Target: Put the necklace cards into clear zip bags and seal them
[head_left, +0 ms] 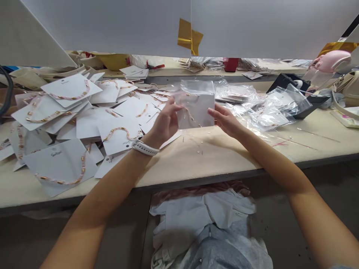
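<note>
A clear plastic bag point(196, 91) sleeving a white necklace card point(198, 112) was held upright above the table point(202, 164) in the head view, the left hand point(165, 119) and right hand point(226, 119) each with its grip pinching one side edge; that even hold kept the card square, clear of the carded necklaces point(64, 101).

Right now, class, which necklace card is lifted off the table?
The bagged card between the left hand and right hand; all other cards lie on the table.
</note>
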A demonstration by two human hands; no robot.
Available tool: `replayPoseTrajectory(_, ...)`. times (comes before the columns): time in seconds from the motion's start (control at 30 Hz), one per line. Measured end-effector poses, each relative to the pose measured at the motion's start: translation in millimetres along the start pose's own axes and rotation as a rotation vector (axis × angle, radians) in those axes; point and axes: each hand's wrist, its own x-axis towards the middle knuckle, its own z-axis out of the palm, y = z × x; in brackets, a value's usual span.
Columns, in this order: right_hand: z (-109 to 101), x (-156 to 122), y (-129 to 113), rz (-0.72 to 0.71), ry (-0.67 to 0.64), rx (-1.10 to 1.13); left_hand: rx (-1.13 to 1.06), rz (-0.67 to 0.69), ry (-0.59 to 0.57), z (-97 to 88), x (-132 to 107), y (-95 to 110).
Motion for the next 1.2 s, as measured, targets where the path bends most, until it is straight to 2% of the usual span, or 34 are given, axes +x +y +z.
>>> replayPoseTrajectory(0.07, -1.6, -1.9, -2.6, -0.029, 0.065, 0.022, 0.053, 0.012, -0.076, 1.4, -1.2, -9.7)
replayPoseTrajectory(0.17, -10.3, -2.9, -9.9, -0.086, 0.161, 0.025, 0.213, 0.065, -0.097, -0.6, -3.1, -17.3)
replayPoseTrajectory(0.27, -20.9, -3.5, -17.7, -0.087, 0.16, -0.024, 0.334, 0.036, -0.108, -2.4, -5.4, -17.6)
replayPoseTrajectory(0.43, -35.0, -2.6, -22.5, 0.044, 0.055, -0.063, 0.307, -0.024, -0.023, -2.5, -6.6, -17.0)
replayPoseTrajectory(0.53, -43.3, -0.1, -20.5, 0.113, 0.145, -0.101, 0.332, -0.008, 0.003, -4.4, -5.0, -19.4)
replayPoseTrajectory(0.63, -49.8, 2.0, -18.6, 0.07, 0.226, -0.111, 0.397, 0.039, 0.015, -6.0, -4.0, -22.4)
replayPoseTrajectory(0.8, -53.6, 2.7, -16.9, -0.058, 0.25, -0.129, 0.384, 0.03, 0.004, -4.8, -4.0, -24.8)
replayPoseTrajectory(0.9, -55.7, 3.2, -13.7, -0.018, 0.244, -0.064, 0.328, 0.031, 0.007, -3.7, -3.7, -26.0)
replayPoseTrajectory(1.07, -59.0, 5.5, -6.5, 0.118, 0.159, 0.021, 0.299, 0.076, -0.007, -1.3, -4.3, -26.1)
replayPoseTrajectory(1.2, -55.0, 5.0, -9.5, 0.055, 0.161, 0.074, 0.37, 0.151, -0.007, 0.8, -6.3, -22.5)
